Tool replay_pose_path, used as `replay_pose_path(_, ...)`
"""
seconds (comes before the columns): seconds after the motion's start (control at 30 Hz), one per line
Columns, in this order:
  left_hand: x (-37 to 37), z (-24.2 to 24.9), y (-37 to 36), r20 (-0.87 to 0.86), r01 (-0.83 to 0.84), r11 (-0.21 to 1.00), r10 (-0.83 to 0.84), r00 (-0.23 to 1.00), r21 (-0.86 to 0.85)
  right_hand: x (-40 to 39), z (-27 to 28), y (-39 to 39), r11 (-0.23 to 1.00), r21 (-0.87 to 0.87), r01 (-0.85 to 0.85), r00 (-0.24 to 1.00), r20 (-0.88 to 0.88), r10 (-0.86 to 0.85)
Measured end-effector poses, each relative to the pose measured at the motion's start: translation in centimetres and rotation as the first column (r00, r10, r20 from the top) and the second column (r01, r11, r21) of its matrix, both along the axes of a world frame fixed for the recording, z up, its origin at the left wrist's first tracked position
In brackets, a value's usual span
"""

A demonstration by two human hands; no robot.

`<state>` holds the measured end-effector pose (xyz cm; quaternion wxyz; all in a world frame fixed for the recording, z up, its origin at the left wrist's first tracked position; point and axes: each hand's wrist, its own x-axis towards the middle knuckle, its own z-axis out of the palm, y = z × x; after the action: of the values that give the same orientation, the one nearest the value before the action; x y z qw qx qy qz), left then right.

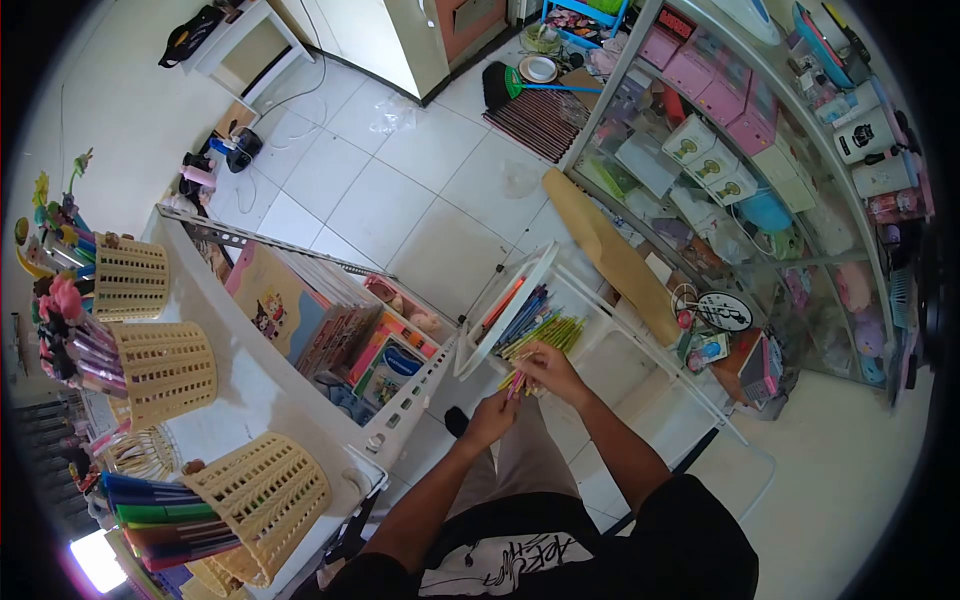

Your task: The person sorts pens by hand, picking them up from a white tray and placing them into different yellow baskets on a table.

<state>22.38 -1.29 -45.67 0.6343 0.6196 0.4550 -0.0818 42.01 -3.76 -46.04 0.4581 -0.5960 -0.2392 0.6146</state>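
Note:
Near the edge of a white folding chair [500, 315], my left hand [492, 418] is closed round some thin pink and yellow pens or pencils [516, 384]. Just above and to its right, my right hand [552, 371] has its fingers closed at the upper ends of thin yellow-green sticks, close to the bundle. Several yellow-green pencils [555, 335] lie on the chair beyond my hands, with blue ones [527, 313] and a few orange ones [505, 300] beside them. The exact grip of my right fingertips is too small to make out.
At left, woven baskets [260, 500] of pens stand on a white shelf [290, 410]. Books and notebooks [325, 330] fill a rack below. A glass cabinet [720, 160] of goods is at right, with rolled brown paper [610, 255] before it. A broom [505, 85] lies farther off.

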Motion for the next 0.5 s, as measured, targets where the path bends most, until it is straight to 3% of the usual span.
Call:
replay_pose_path(0.03, -0.3, -0.2, -0.5, -0.005, -0.021, 0.995, 0.021, 1.000, 0.098, 0.6, -1.2, 1.0, 0.995, -0.096, -0.035, 0.999, -0.042, 0.031)
replay_pose_path(0.1, -1.6, -0.3, -1.8, -0.025, -0.046, 0.981, 0.052, 0.998, 0.189, 1.1, -11.8, 1.9, 0.997, -0.045, 0.063, 0.910, 0.414, -0.039)
replay_pose_path(0.17, -3.3, -0.1, -2.6, -0.044, -0.081, 0.987, 0.088, 0.995, 0.139, 1.4, -15.1, 4.2, 0.993, -0.055, 0.101, 0.788, 0.614, -0.046)
replay_pose_path(0.2, -4.2, 0.4, -2.9, -0.052, -0.089, 0.987, 0.097, 0.994, 0.136, 1.3, -15.8, 5.5, 0.994, -0.060, 0.092, 0.793, 0.608, -0.037)
replay_pose_path(0.27, -5.9, 1.1, -3.0, -0.165, 0.075, 0.978, -0.043, 0.985, 0.193, 0.9, -16.9, 8.3, 0.971, -0.223, 0.086, 0.691, 0.716, 0.103)
replay_pose_path(0.3, -6.9, 1.0, -3.2, -0.176, 0.071, 0.978, -0.036, 0.984, 0.196, 0.4, -17.4, 9.4, 0.976, -0.190, 0.110, 0.595, 0.799, 0.089)
replay_pose_path(0.37, -8.6, 0.9, -3.7, -0.260, 0.133, 0.976, -0.086, 0.962, 0.170, 0.0, -18.0, 10.6, 0.913, -0.349, 0.209, 0.584, 0.794, 0.170)
replay_pose_path(0.43, -9.6, 0.5, -4.0, -0.309, 0.141, 0.978, -0.089, 0.947, 0.152, -0.3, -18.2, 11.4, 0.901, -0.362, 0.241, 0.476, 0.853, 0.215)
replay_pose_path(0.5, -10.3, 0.0, -4.6, -0.352, 0.149, 0.980, -0.095, 0.931, 0.129, 0.1, -18.6, 11.4, 0.895, -0.408, 0.178, 0.544, 0.799, 0.255)
